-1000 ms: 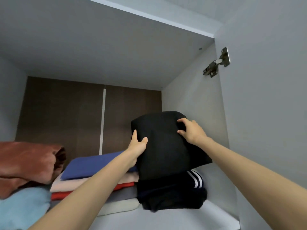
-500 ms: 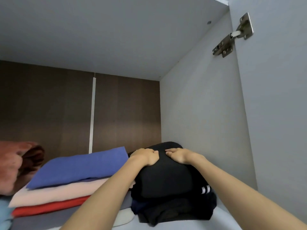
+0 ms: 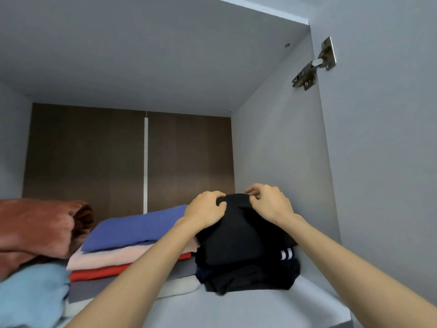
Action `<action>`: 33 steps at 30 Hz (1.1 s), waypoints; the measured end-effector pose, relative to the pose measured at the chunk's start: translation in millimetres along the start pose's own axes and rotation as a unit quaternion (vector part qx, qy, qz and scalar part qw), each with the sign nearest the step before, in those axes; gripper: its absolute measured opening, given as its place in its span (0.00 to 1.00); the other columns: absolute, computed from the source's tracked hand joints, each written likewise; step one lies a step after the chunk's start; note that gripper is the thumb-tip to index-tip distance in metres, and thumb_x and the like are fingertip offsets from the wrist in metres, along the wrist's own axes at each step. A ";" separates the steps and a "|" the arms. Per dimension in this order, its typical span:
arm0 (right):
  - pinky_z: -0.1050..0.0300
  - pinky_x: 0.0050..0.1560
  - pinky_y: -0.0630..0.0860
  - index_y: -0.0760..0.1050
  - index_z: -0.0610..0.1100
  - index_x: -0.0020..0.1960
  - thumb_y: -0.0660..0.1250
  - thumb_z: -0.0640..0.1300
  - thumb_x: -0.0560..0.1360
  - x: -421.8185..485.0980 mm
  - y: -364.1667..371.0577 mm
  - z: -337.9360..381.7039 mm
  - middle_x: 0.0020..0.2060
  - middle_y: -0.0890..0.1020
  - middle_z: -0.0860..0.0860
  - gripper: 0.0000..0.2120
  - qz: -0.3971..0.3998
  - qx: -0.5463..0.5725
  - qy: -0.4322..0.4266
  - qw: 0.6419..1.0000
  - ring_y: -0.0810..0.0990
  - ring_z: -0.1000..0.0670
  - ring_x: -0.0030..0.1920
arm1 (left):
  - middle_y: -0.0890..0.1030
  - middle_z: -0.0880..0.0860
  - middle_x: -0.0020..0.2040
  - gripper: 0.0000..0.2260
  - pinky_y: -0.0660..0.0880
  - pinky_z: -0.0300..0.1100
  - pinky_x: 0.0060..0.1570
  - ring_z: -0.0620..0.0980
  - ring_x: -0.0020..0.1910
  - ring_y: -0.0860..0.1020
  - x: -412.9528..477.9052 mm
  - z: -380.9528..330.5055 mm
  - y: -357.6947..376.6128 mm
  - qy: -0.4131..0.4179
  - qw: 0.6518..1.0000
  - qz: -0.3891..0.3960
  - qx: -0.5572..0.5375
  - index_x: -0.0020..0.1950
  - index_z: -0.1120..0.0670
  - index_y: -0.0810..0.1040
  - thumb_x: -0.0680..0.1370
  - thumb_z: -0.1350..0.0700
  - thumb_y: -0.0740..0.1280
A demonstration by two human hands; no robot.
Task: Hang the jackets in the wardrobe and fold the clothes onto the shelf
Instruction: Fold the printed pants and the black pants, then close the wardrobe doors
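Observation:
A folded black garment (image 3: 233, 235) lies on top of a dark pile (image 3: 250, 275) at the right end of the grey shelf (image 3: 257, 308). One piece in that pile shows white stripes (image 3: 286, 254). My left hand (image 3: 205, 210) and my right hand (image 3: 269, 202) sit on the garment's far top edge, fingers curled and pinching the black cloth between them. Both forearms reach in from the bottom of the head view.
Left of the dark pile is a stack of folded clothes: blue (image 3: 137, 229) on top, then pink, red, grey and white. A rust blanket (image 3: 40, 228) and a light blue one (image 3: 30, 294) lie far left. The wardrobe side wall and door hinge (image 3: 313, 65) stand at right.
The black garment was held up in the air a second ago; it has come down onto the dark pile, and both hands have moved to its far top edge.

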State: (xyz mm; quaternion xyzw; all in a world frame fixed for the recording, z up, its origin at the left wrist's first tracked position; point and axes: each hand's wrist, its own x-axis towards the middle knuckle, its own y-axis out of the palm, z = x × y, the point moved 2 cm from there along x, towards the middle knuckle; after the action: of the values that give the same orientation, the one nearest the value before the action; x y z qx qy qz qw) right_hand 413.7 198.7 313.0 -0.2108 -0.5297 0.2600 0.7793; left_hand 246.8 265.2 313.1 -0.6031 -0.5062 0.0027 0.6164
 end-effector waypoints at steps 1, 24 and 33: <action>0.55 0.52 0.73 0.76 0.55 0.59 0.60 0.45 0.77 -7.6 -7.5 3.0 0.56 0.82 0.56 0.14 -0.008 0.019 -0.008 1.000 0.79 0.49 0.57 | 0.73 0.50 0.69 0.18 0.71 0.45 0.60 0.51 0.66 0.72 -11.9 -4.7 -8.8 0.009 1.000 -0.019 0.009 0.71 0.47 0.70 0.81 0.50 0.59; 0.63 0.40 0.75 0.76 0.58 0.54 0.64 0.46 0.77 -261.5 -72.5 159.4 0.44 0.81 0.60 0.09 0.086 0.354 -0.154 0.918 0.78 0.62 0.44 | 0.74 0.42 0.65 0.17 0.67 0.38 0.58 0.43 0.62 0.72 -384.7 -30.5 -167.8 -0.121 0.968 -0.221 0.003 0.68 0.42 0.71 0.79 0.49 0.62; 0.73 0.39 0.72 0.77 0.55 0.55 0.66 0.45 0.77 -365.6 -96.8 259.4 0.43 0.82 0.61 0.09 0.134 0.422 -0.179 0.879 0.78 0.65 0.43 | 0.75 0.42 0.62 0.16 0.72 0.45 0.59 0.44 0.58 0.75 -533.5 -40.9 -240.5 -0.192 0.952 -0.235 0.033 0.68 0.43 0.71 0.79 0.51 0.62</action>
State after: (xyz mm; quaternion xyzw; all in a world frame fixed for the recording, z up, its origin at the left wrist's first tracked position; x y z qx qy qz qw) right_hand 77.8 -92.5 200.5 0.1189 -0.4666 0.5943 0.6442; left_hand -133.7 -158.2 171.2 -0.4346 -0.7422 -0.0101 0.5100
